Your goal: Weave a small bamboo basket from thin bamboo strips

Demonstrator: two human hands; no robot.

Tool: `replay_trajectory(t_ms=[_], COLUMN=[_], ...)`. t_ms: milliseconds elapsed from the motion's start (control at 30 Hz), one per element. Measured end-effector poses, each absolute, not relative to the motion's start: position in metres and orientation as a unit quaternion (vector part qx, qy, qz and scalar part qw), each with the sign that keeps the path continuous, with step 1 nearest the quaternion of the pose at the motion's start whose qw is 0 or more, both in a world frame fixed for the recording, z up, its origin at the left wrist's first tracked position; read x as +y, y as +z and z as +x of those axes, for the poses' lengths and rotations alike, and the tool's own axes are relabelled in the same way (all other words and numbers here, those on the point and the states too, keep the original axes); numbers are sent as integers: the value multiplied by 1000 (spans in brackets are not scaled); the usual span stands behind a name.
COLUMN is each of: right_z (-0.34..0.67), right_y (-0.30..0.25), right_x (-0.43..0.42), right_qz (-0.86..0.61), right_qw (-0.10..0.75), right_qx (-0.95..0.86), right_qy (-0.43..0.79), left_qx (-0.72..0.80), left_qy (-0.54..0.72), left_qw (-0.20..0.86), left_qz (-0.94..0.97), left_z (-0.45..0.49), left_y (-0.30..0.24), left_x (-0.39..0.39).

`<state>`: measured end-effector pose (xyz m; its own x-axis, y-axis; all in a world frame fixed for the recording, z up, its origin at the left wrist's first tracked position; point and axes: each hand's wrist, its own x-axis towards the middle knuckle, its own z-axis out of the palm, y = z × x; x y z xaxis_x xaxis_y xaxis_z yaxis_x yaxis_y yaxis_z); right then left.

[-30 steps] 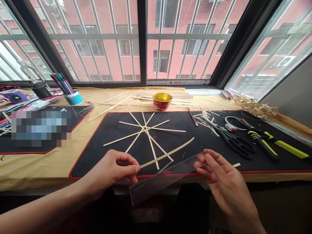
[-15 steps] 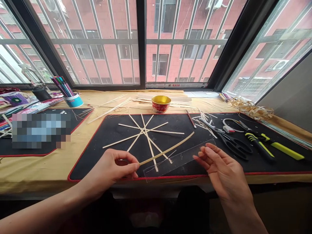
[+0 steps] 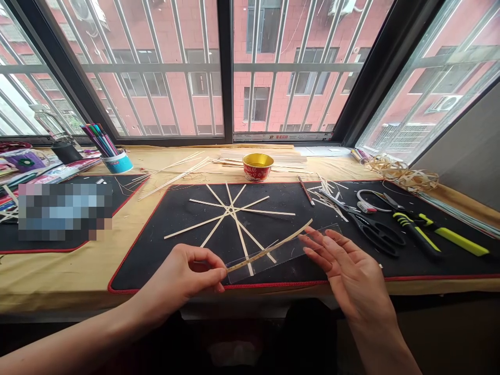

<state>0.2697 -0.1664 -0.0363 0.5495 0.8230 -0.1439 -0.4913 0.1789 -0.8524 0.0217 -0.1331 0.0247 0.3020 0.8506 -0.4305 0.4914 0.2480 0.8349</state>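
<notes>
My left hand [image 3: 199,270] pinches the near end of a thin, slightly curved bamboo strip [image 3: 269,250] between thumb and fingers. A clear plastic ruler [image 3: 287,260] slants along the strip, its left end close to my left fingertips. The ruler's right end is gripped in my right hand [image 3: 344,260], whose fingertips are also near the strip's far end. Beyond the hands, several bamboo strips cross in a star [image 3: 231,210] on a black mat [image 3: 148,260] with a red edge. The ruler and the held strip hang over the star's near arms.
A red bowl [image 3: 258,169] with a gold inside stands behind the mat. To the right lie a pencil [image 3: 306,190], short strip offcuts [image 3: 328,187], black-handled scissors [image 3: 375,232] and a yellow-and-black tool [image 3: 417,237]. A cup of pens [image 3: 117,162] stands at the left.
The ruler and the strip have come together: the strip, apart from the ruler before, now lies along it. My right hand has moved slightly left.
</notes>
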Motion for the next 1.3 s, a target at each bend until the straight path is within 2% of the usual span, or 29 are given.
replay_trajectory(t_ms=[867, 1300], right_z=[272, 272], right_y=[-37, -39], right_x=[-170, -172], right_qz=[-466, -462], right_qw=[747, 758], right_qx=[-195, -206], right_qy=[433, 412], left_qx=[537, 549], left_qy=[141, 119], left_qw=[544, 601], left_qz=[629, 569], left_z=[18, 21], left_y=[26, 33], left_x=[-132, -128])
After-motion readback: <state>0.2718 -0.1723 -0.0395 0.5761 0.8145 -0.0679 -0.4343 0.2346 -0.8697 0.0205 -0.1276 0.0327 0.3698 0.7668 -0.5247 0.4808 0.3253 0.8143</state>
